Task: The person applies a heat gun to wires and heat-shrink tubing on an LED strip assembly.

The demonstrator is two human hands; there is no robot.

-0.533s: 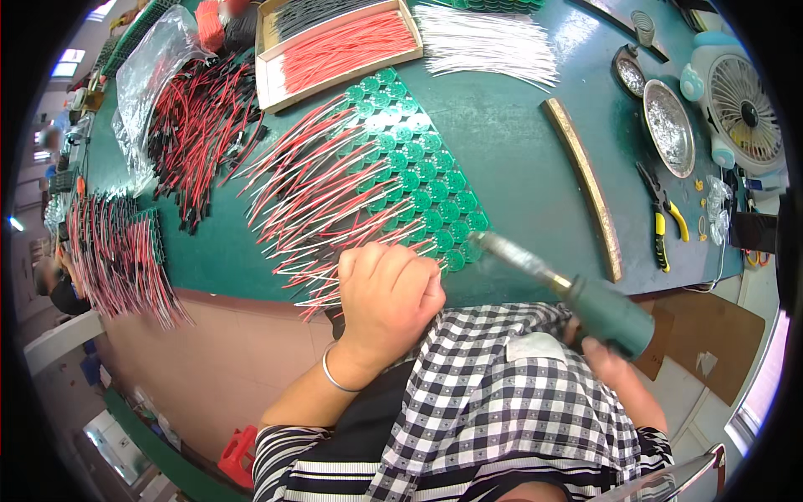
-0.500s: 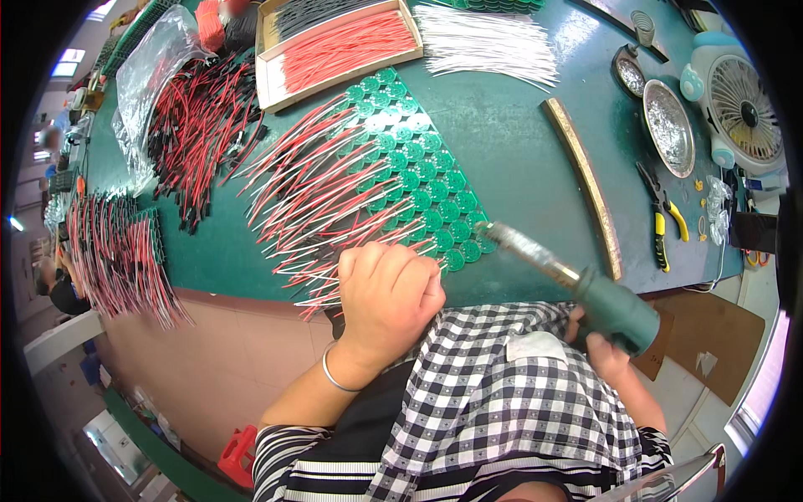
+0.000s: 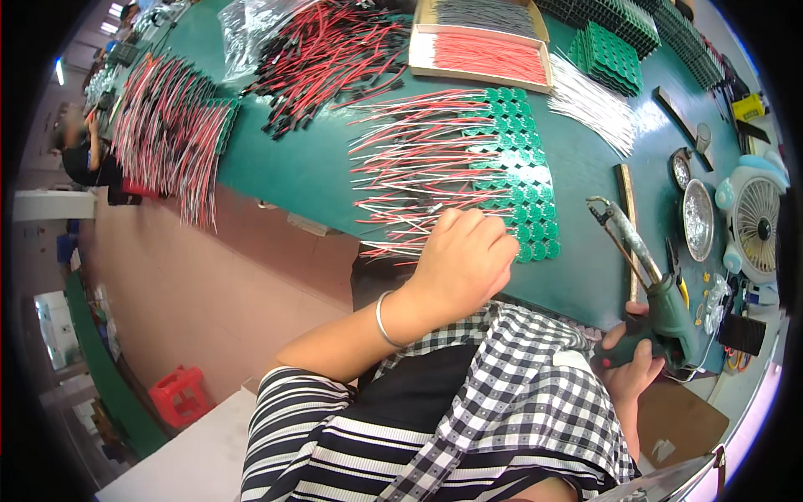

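Note:
A panel of round green circuit boards (image 3: 529, 171) lies on the green table, with red, white and black wires (image 3: 418, 171) fanning out from it to the left. My left hand (image 3: 468, 255) is closed over the panel's near end, among the nearest wires. Its fingertips are hidden beneath the hand, so what they pinch cannot be seen. In my right hand (image 3: 631, 356) is a green soldering gun (image 3: 672, 322), gripped by its handle. The gun's metal tip points up and away, to the right of the panel and apart from it.
Beyond the panel are a box of red and dark wires (image 3: 489, 57) and loose white wires (image 3: 590, 105). A wooden strip (image 3: 627, 188), metal dish (image 3: 698, 219) and small fan (image 3: 757, 219) stand right. Wired panels (image 3: 171, 134) hang over the left table edge; a red stool (image 3: 180, 395) is below.
The whole view has swung, so the table shows further right. The soldering gun's tip has moved away from the panel's near corner and now points upward. My left hand stays closed at the panel.

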